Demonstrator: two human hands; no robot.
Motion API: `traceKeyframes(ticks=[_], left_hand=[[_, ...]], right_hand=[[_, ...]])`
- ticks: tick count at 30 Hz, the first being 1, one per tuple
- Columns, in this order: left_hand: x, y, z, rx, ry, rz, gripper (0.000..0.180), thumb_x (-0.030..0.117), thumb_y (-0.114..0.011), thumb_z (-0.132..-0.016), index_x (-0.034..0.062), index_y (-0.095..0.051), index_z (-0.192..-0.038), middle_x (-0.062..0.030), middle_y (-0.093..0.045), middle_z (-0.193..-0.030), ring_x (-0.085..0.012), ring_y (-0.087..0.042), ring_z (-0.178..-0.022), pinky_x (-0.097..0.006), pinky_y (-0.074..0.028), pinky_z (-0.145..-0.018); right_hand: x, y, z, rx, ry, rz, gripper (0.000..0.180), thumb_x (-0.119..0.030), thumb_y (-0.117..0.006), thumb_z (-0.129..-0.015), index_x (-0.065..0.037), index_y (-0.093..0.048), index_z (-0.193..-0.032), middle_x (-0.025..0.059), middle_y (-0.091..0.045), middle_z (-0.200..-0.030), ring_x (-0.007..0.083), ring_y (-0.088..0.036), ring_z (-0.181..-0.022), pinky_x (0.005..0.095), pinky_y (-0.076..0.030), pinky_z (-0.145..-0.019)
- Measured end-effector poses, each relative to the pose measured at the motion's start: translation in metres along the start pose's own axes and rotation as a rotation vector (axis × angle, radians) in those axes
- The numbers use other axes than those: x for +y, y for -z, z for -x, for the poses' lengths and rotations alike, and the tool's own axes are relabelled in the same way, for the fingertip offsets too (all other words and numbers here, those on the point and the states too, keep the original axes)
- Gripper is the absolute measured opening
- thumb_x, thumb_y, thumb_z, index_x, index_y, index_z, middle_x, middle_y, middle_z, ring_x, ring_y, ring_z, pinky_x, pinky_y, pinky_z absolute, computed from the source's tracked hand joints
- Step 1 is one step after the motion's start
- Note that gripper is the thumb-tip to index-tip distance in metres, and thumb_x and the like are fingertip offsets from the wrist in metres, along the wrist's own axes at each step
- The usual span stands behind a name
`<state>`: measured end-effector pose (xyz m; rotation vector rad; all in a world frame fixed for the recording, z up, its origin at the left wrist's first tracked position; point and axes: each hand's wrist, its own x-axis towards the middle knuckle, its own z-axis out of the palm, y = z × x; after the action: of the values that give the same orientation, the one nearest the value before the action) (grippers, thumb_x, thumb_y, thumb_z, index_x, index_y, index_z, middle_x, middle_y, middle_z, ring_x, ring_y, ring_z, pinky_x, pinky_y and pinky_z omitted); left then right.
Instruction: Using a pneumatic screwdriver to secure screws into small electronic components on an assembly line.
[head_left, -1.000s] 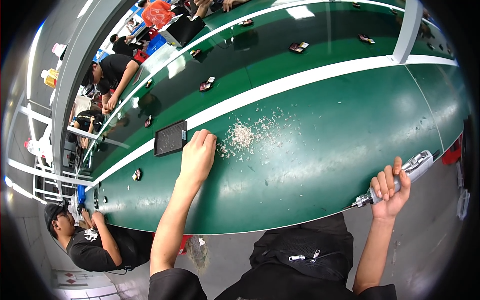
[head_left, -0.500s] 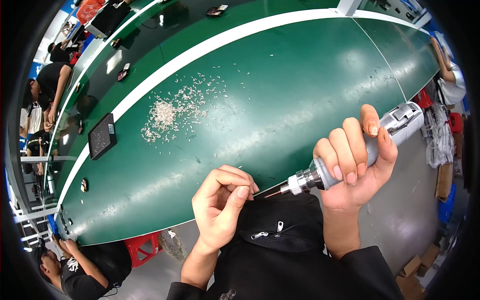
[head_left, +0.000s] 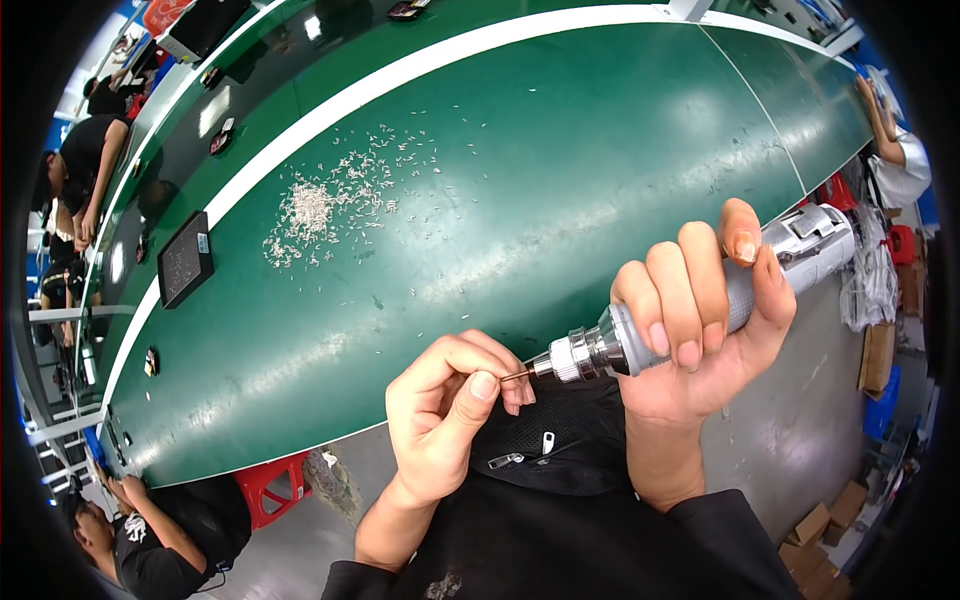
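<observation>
The right hand point(head_left: 700, 320) was wrapped tight around the silver-grey cylindrical electric screwdriver point(head_left: 700, 295), four fingers over the ribbed barrel and the thumb behind it. The tool lay slanted, its fat end up toward the right and its knurled metal collar pointing down-left. From that collar a thin bit point(head_left: 515, 376) poked out, and the left hand point(head_left: 445, 420) was right there, thumb and forefinger pinched narrow against the bit's tip. Whether a tiny screw sat between those fingertips could not be told. Both hands hovered just off the near edge of the long green workbench point(head_left: 560, 180), above the person's black clothing. Further up the bench, well apart from the hands, a scattered pile of small pale screws point(head_left: 320, 200) lay spread out, and to its left sat a flat black rectangular device point(head_left: 185, 258). A white stripe point(head_left: 420, 65) ran along the bench beyond the pile. Other people point(head_left: 85, 160) sat at the far left.
</observation>
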<state>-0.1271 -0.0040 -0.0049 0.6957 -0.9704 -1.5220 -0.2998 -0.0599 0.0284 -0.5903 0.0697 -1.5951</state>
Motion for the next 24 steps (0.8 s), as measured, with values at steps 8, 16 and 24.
traceKeyframes(ticks=[8, 16, 24], left_hand=[[-0.002, -0.004, -0.011, 0.077, -0.353, -0.747, 0.006, -0.007, -0.060, -0.080, -0.0044, -0.055, -0.082, -0.0133, -0.060, -0.075, -0.0231, -0.058, -0.065, -0.030, -0.048, -0.060], [0.007, 0.001, -0.014, -0.078, -0.374, -0.881, 0.008, -0.005, -0.059, -0.082, -0.0068, -0.059, -0.090, -0.0181, -0.062, -0.084, -0.0287, -0.062, -0.073, -0.035, -0.051, -0.066], [0.087, 0.107, -0.030, 0.313, -0.451, -1.338, 0.029, 0.017, -0.044, -0.095, -0.0054, -0.058, -0.108, -0.0151, -0.065, -0.086, -0.0232, -0.062, -0.078, -0.031, -0.048, -0.073]], right_hand=[[0.002, 0.000, 0.001, -0.001, 0.048, 0.082, 0.017, -0.023, -0.043, -0.096, -0.007, -0.048, -0.092, -0.0011, -0.040, -0.053, 0.0096, -0.041, -0.043, 0.0268, -0.039, -0.049], [0.009, -0.005, 0.005, 0.263, 0.084, 0.000, 0.014, -0.019, -0.038, -0.096, -0.008, -0.041, -0.089, -0.0012, -0.037, -0.050, 0.0093, -0.037, -0.040, 0.0269, -0.037, -0.046], [-0.003, 0.018, 0.000, 0.297, 0.144, -0.016, 0.010, -0.012, -0.044, -0.096, -0.005, -0.039, -0.090, -0.0003, -0.033, -0.054, 0.0079, -0.033, -0.043, 0.0252, -0.035, -0.045]])
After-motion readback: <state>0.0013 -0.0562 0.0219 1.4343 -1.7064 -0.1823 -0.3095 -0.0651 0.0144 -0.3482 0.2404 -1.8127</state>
